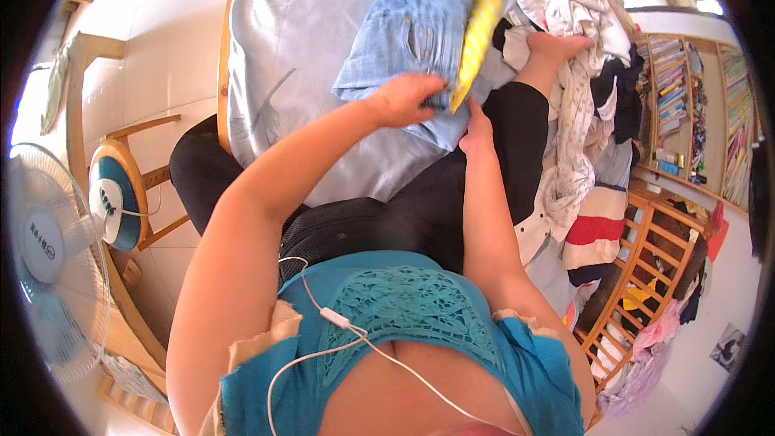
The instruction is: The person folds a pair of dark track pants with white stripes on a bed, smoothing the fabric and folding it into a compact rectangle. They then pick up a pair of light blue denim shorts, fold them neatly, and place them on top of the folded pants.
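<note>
A light-blue denim garment (404, 28) with a bright yellow patterned strip (478, 40) along its right side lies over the bed in front of me. Its far right end is smeared by motion. My left hand (410, 99) is closed on the garment's near edge, fingers curled over the denim beside the yellow strip. Just to the right, my right hand (478, 127) is closed at the garment's near right corner, below the strip's lower end. Part of its grip is hidden behind the cloth.
Under the garment spreads a grey bed sheet (278, 40). Piled clothes (573, 113) lie along the right, by my bare foot (557, 47). Beyond them stand a bookshelf (674, 105) and a wooden rack (638, 274). A fan (52, 250) and a round-seated chair (121, 194) are at left.
</note>
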Demonstrator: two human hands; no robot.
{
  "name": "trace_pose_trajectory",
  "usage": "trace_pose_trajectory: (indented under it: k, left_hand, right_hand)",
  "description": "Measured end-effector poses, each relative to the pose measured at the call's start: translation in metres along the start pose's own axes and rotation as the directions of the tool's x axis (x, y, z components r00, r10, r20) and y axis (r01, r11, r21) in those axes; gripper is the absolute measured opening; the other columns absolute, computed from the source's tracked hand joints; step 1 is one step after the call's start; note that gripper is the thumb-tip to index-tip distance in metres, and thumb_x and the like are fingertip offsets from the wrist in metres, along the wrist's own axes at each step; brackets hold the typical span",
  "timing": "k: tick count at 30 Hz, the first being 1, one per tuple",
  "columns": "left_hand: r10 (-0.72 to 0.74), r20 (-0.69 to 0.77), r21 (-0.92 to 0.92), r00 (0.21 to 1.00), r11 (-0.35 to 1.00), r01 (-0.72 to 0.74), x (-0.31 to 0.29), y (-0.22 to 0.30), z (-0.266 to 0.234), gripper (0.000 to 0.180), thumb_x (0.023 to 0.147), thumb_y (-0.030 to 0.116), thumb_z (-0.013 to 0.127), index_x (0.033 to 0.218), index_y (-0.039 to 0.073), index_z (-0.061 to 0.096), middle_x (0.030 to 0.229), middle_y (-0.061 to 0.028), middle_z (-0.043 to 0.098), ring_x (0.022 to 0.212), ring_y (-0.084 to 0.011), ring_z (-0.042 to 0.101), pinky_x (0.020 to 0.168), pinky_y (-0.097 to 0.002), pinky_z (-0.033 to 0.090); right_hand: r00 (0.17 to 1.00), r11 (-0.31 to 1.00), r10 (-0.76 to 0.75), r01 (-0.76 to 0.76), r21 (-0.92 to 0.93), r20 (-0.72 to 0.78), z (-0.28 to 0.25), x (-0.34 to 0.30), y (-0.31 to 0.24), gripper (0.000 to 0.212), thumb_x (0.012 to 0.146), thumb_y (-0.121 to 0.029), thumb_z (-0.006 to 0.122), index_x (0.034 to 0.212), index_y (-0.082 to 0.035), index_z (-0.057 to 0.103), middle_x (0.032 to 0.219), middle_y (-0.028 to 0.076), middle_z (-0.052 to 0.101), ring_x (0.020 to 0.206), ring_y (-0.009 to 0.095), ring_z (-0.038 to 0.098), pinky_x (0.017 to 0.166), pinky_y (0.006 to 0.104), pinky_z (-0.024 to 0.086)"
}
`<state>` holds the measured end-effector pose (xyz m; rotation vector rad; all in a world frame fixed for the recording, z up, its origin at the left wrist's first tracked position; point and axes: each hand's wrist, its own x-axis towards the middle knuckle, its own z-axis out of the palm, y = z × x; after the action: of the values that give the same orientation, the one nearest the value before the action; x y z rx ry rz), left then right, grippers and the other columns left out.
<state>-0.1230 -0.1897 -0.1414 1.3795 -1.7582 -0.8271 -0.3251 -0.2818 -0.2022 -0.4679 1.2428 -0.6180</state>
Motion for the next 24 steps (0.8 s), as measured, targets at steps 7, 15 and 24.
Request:
trace_pose_trajectory:
  k: [7, 15, 24]
  left_hand:
    - [-0.051, 0.053, -0.064, 0.997, 0.996, 0.054, -0.027, -0.003, 0.042, 0.052, 0.071, 0.007, 0.061, 0.121, 0.005, 0.047, 0.118, -0.0150, 0.053, 0.107, -0.0338, 0.050, 0.092, -0.0401, 0.040]
    - [0.090, -0.069, -0.091, 0.994, 0.991, -0.096, -0.035, 0.015, 0.037, 0.046, 0.072, 0.007, 0.064, 0.115, 0.006, 0.048, 0.126, -0.0107, 0.050, 0.119, -0.0287, 0.045, 0.102, -0.0433, 0.032]
    - [0.139, 0.158, 0.117, 0.978, 0.980, -0.159, -0.052, 0.000, 0.059, 0.047, 0.070, 0.008, 0.062, 0.115, 0.007, 0.048, 0.127, -0.0095, 0.050, 0.123, -0.0261, 0.042, 0.104, -0.0447, 0.029]
  right_hand:
    - [0.997, 0.999, -0.008, 0.005, 0.048, 0.071, 0.008, -0.008, -0.004, 0.067, 0.089, -0.063, 0.032, 0.127, -0.009, 0.044, 0.124, 0.008, 0.052, 0.109, 0.026, 0.052, 0.095, 0.0421, 0.038]
    - [0.959, 0.980, -0.180, 0.155, 0.126, 0.217, 0.012, -0.013, 0.001, 0.070, 0.089, -0.063, 0.029, 0.130, -0.008, 0.042, 0.130, 0.009, 0.047, 0.116, 0.027, 0.047, 0.097, 0.0422, 0.037]
    - [0.999, 0.964, 0.040, -0.031, -0.265, 0.028, 0.013, -0.010, 0.003, 0.033, 0.073, -0.009, 0.070, 0.103, -0.001, 0.059, 0.094, 0.009, 0.063, 0.080, 0.024, 0.062, 0.072, 0.0392, 0.049]
